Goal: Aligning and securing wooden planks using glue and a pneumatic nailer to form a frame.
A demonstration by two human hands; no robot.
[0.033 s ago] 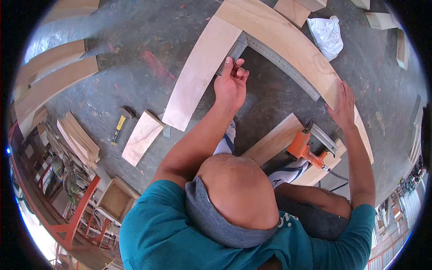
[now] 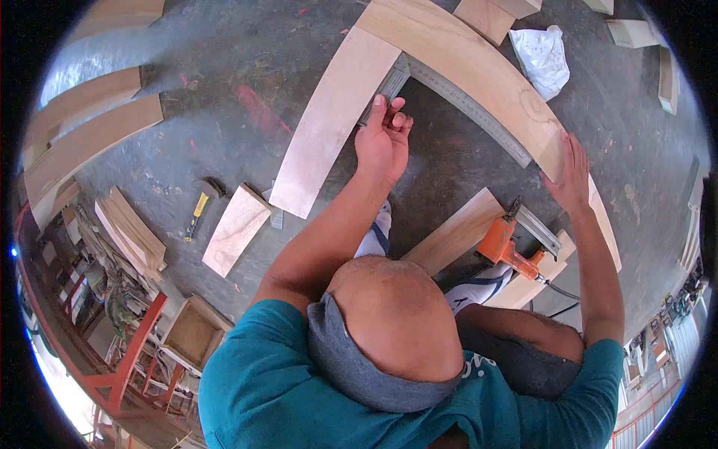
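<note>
The scene is viewed from one head-worn fisheye camera, aimed steeply down over the concrete floor (image 2: 224, 67), at arm's length.

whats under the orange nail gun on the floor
The orange nail gun lies across two light wooden boards, resting on their upper ends, with grey concrete floor around them. Whatever sits directly beneath its body is covered, and the person's head hides the boards' lower ends.
</note>
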